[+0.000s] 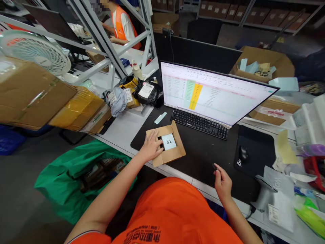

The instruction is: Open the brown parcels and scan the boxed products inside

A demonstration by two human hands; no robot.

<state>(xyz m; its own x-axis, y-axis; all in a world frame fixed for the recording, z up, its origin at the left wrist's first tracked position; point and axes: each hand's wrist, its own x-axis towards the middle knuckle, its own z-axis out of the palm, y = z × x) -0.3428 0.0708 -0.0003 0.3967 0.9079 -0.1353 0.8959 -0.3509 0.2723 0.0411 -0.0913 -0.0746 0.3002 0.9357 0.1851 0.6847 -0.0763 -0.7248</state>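
hands | left palm-down on carton | right pinching dark object

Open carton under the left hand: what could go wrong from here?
1. The carton sits close to the desk's front edge, so a pull toward the body might tip it off.
2. Its flaps are open around the pale blue item, which could slide out if the left hand tilts the carton.
3. The right hand pinches a small dark object, too small to identify; it could be dropped on the dark mat and overlooked.
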